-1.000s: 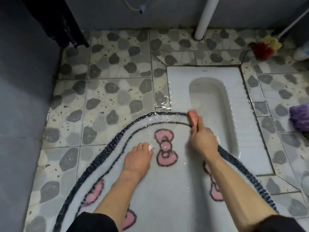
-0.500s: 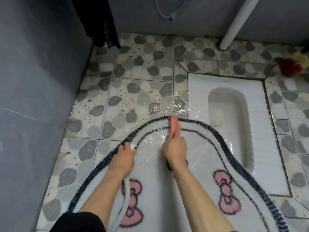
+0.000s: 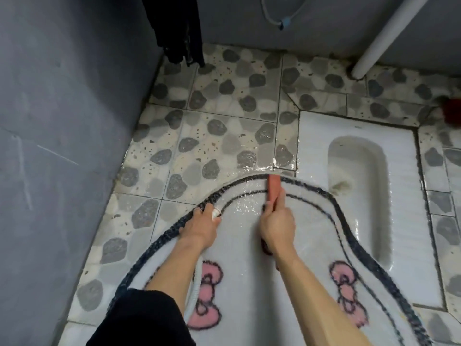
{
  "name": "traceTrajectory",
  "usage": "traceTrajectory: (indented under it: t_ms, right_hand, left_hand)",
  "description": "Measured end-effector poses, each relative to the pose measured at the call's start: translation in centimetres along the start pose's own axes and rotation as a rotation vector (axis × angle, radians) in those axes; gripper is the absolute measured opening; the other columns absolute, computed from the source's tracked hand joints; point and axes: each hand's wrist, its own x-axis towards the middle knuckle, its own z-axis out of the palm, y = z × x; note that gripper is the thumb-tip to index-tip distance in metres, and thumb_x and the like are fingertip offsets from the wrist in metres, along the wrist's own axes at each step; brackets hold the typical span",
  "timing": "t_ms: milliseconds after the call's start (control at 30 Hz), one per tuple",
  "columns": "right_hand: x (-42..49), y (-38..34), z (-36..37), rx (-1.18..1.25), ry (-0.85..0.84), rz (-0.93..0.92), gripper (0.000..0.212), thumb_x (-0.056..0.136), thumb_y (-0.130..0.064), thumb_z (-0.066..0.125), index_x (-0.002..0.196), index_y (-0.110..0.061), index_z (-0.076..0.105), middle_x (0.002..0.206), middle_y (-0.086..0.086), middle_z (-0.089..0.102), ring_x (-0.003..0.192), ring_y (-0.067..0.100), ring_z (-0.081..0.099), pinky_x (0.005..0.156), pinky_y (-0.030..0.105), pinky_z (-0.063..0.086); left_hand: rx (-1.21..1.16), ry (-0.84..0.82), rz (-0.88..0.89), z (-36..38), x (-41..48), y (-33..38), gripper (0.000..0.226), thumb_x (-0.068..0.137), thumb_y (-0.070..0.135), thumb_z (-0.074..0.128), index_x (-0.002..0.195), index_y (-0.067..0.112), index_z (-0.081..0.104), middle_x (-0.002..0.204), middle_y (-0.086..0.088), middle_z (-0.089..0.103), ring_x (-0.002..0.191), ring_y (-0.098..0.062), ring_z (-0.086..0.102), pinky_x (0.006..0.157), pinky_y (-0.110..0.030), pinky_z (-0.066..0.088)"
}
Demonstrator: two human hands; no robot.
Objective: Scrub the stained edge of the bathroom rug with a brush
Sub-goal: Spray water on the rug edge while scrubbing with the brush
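Two hands work the curved end of a wet bathroom rug (image 3: 244,260) spread just left of a white squat toilet (image 3: 313,146), with the rug's right flank lapping onto the toilet's slab. Our right hand (image 3: 277,228) is closed round the handle of a reddish brush (image 3: 274,189). The brush head sits on the rug's dark border (image 3: 239,184), beside the toilet's near-left corner. Farther left of the toilet, our left hand (image 3: 199,228) is curled round the end of a white hose (image 3: 195,283) and rests on the same border, while the hose trails back under the forearm. Water glistens on the pile and on the pebble-pattern floor tiles (image 3: 212,136) left of the toilet.

We judge the scrubbing to be under way at the rug's far edge. The stain itself cannot be made out against the dark yarn. To do this well, we would lay the bristles flat and work in short strokes along the border rather than across it, so grime is not dragged into the white pile. The left hand should bear down close to the brush to stop the soaked edge bunching or sliding. Water from the hose is best aimed at the scrubbed patch, so it flushes the dirt toward the toilet. Wet tiles call for steady footing.
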Motion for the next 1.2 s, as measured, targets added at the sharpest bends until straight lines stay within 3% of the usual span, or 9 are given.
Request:
traceTrajectory:
  t_ms: [133,300,467,600,733,900,1000,1100,1200]
  right_hand:
    - [-1.8,0.4,0.4,-0.253,-0.231,-0.291,0.055,0.106,-0.048,0.024,0.157,-0.038,0.010,0.112,0.016,0.058,0.073,0.026,0.059,0.064,0.034,0.044]
    - [3.9,9.3,-8.3,-0.237,0.067,0.066,0.056,0.106,-0.043,0.029,0.158,-0.026,0.017,0.105,0.023,0.065,0.079,0.035,0.058,0.071,0.039,0.046]
    - [3.6,13.3,-11.1,-0.122,0.119,0.418,0.052,0.103,-0.025,0.036,0.154,-0.017,0.027,0.139,0.025,0.054,0.117,0.048,0.055,0.100,0.047,0.042]
    - [2.0,11.2,-11.5,-0.068,0.132,0.315,0.046,0.101,-0.036,0.034,0.139,-0.011,0.043,0.117,0.028,0.063,0.105,0.046,0.059,0.086,0.045,0.045]
    - [-2.1,6.1,-13.6,0.030,0.217,0.131,0.052,0.102,-0.032,0.043,0.150,-0.015,0.034,0.117,0.016,0.057,0.101,0.035,0.057,0.082,0.045,0.048]
    - [-7.2,3.0,-19.1,0.039,-0.137,0.433,0.040,0.099,-0.021,0.045,0.134,-0.001,0.046,0.110,0.024,0.065,0.088,0.039,0.061,0.072,0.036,0.043]
    - [-11.0,-0.5,-22.3,0.185,-0.148,0.388,0.034,0.098,-0.030,0.055,0.126,-0.011,0.050,0.096,0.012,0.067,0.084,0.038,0.064,0.069,0.034,0.042]
    - [-15.6,-5.1,-24.4,0.451,-0.377,0.544,0.028,0.089,-0.030,0.071,0.086,-0.018,0.046,0.056,-0.003,0.044,0.045,0.016,0.043,0.046,0.029,0.037]
    - [-21.0,-10.8,-25.9,0.614,-0.506,0.639,0.031,0.090,-0.024,0.070,0.085,-0.018,0.040,0.061,-0.002,0.035,0.043,0.011,0.030,0.040,0.024,0.028]
  left_hand:
    - [-0.032,-0.002,0.061,-0.9,0.6,-0.6,0.029,0.105,0.040,0.044,0.126,0.020,0.042,0.135,-0.017,0.051,0.114,-0.033,0.053,0.095,-0.039,0.042]
    - [-0.021,0.049,0.051,0.0,0.7,-0.6,0.022,0.104,0.043,0.043,0.112,0.024,0.039,0.128,-0.016,0.053,0.108,-0.031,0.053,0.093,-0.042,0.044]
    - [0.003,0.050,-0.007,-0.2,0.4,0.4,0.026,0.104,0.044,0.042,0.117,0.022,0.039,0.136,-0.017,0.049,0.121,-0.037,0.052,0.099,-0.047,0.043]
    - [-0.191,0.013,-0.012,-2.2,-2.0,1.8,0.033,0.106,0.039,0.042,0.127,0.014,0.049,0.131,-0.014,0.058,0.112,-0.031,0.054,0.086,-0.030,0.036]
    - [-0.358,0.062,-0.024,-5.3,-7.9,3.1,0.038,0.107,0.042,0.038,0.129,0.016,0.053,0.133,-0.008,0.058,0.114,-0.023,0.051,0.087,-0.026,0.031]
    - [-0.465,0.096,-0.122,-9.2,-16.6,3.5,0.046,0.106,0.045,0.040,0.139,0.015,0.051,0.130,-0.006,0.057,0.127,-0.029,0.050,0.091,-0.026,0.031]
    - [-0.591,0.100,-0.165,-11.5,-21.6,3.8,0.037,0.101,0.050,0.046,0.114,0.017,0.058,0.100,-0.006,0.065,0.097,-0.027,0.064,0.095,-0.037,0.049]
    - [-0.720,0.079,-0.226,-13.4,-26.5,4.5,0.024,0.105,0.039,0.047,0.105,0.017,0.057,0.080,-0.001,0.067,0.065,-0.018,0.057,0.071,-0.030,0.050]
    - [-0.898,0.036,-0.328,-15.0,-32.1,4.7,0.027,0.100,0.041,0.056,0.103,0.015,0.065,0.087,0.000,0.073,0.078,-0.019,0.067,0.085,-0.034,0.055]
